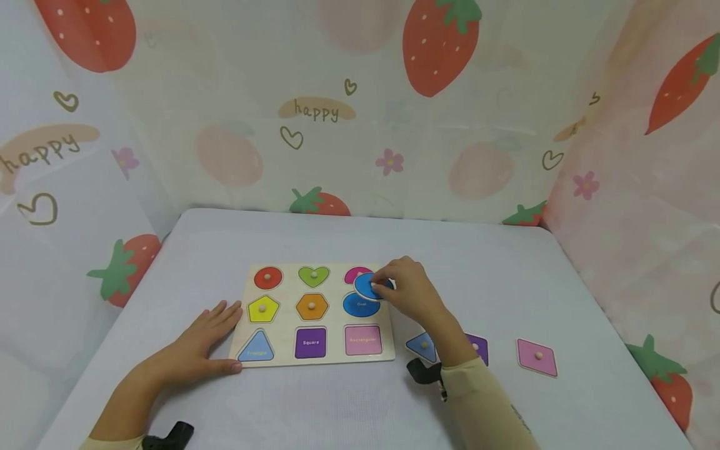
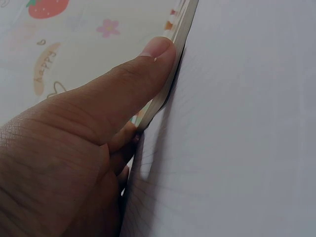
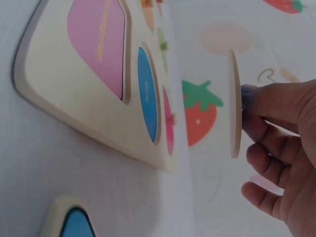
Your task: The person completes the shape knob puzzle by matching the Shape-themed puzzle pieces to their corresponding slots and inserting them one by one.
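A wooden shape puzzle board (image 1: pixel 288 312) lies on the table. My right hand (image 1: pixel 410 290) pinches a blue oval puzzle piece (image 1: pixel 364 286) by its knob, above the board's right side. In the right wrist view the oval piece (image 3: pixel 234 108) appears edge-on, clear of the board. Below it is the blue oval recess (image 1: pixel 361 306), and the magenta piece (image 1: pixel 354 274) behind is partly covered. My left hand (image 1: pixel 191 347) rests at the board's left edge with fingers extended; its thumb (image 2: pixel 143 69) lies against that edge.
Red circle (image 1: pixel 267 277), green heart, yellow pentagon and orange hexagon pieces sit in the board. Triangle, square and rectangle recesses show along the near row. Loose on the table at right are a blue triangle (image 1: pixel 420 347), a purple square (image 1: pixel 482 349) and a pink rectangle (image 1: pixel 537 357).
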A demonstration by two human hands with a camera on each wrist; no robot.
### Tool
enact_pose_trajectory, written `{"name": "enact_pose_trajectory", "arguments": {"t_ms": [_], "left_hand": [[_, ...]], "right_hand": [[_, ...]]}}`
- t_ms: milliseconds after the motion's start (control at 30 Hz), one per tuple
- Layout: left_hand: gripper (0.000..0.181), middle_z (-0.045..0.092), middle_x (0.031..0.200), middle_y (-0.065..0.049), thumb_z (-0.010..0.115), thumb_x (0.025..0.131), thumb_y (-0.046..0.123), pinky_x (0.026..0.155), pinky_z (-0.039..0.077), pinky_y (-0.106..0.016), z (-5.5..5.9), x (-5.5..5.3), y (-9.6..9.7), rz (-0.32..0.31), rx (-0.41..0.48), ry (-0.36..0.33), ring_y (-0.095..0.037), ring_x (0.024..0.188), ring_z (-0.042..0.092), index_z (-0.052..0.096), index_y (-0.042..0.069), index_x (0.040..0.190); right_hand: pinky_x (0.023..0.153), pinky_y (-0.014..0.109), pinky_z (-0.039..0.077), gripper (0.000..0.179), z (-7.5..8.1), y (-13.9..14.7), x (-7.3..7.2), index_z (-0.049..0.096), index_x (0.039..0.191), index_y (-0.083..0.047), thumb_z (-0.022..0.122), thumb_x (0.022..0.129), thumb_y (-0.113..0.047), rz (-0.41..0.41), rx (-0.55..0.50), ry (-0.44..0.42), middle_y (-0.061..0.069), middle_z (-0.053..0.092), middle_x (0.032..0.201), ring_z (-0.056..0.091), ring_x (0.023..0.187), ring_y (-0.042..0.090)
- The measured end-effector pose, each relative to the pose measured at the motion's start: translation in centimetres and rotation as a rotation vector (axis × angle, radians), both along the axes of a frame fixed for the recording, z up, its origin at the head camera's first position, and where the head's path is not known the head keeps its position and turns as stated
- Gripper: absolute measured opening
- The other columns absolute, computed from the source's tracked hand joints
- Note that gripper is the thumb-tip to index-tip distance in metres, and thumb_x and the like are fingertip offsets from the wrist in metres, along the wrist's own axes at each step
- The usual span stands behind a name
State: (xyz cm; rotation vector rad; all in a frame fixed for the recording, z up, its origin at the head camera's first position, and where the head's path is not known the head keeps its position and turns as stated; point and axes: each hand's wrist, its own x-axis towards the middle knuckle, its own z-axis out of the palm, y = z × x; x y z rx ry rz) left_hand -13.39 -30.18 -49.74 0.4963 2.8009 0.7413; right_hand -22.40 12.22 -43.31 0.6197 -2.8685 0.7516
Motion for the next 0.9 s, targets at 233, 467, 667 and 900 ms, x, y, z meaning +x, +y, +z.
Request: {"name": "enact_pose_trajectory", "arguments": {"t_ms": [233, 467, 667, 900], "left_hand": [[0.113, 0.022, 0.171, -0.007, 0.075, 0.076, 0.07, 0.13, -0.003, -0.045, 0.1, 0.0, 0.1, -0.002, 0.004, -0.004, -0.037, 0.159, 0.006, 0.029, 0.013, 0.163], [0.113, 0.022, 0.171, -0.008, 0.075, 0.077, 0.07, 0.13, -0.004, -0.043, 0.1, 0.1, 0.0, -0.005, 0.005, 0.0, -0.037, 0.159, 0.007, 0.029, 0.012, 0.163], [0.112, 0.021, 0.171, -0.008, 0.076, 0.077, 0.068, 0.13, -0.003, -0.045, 0.4, 0.2, 0.0, -0.003, 0.014, -0.011, -0.039, 0.159, 0.007, 0.029, 0.012, 0.163], [0.111, 0.022, 0.171, -0.009, 0.075, 0.078, 0.067, 0.13, -0.007, -0.037, 0.6, 0.3, -0.1, -0.02, 0.022, 0.005, -0.039, 0.158, 0.008, 0.03, 0.011, 0.162]], "right_hand": [[0.091, 0.038, 0.055, 0.014, -0.4, -0.9, 0.0, 0.081, 0.105, -0.019, 0.078, 0.092, -0.026, 0.005, 0.02, -0.018, -0.006, 0.073, 0.096, 0.057, 0.105, 0.016], [0.093, 0.038, 0.055, 0.016, -1.1, -1.5, -0.3, 0.081, 0.105, -0.019, 0.078, 0.092, -0.028, -0.005, 0.046, -0.023, -0.006, 0.073, 0.096, 0.058, 0.105, 0.016], [0.09, 0.036, 0.054, 0.017, -1.7, -1.8, -0.3, 0.081, 0.106, -0.018, 0.078, 0.093, -0.027, -0.011, 0.019, -0.063, -0.005, 0.075, 0.096, 0.057, 0.104, 0.016], [0.09, 0.035, 0.053, 0.016, -2.3, -2.3, -0.3, 0.082, 0.106, -0.018, 0.078, 0.092, -0.026, -0.021, 0.009, -0.108, -0.006, 0.073, 0.094, 0.056, 0.101, 0.015]]}}
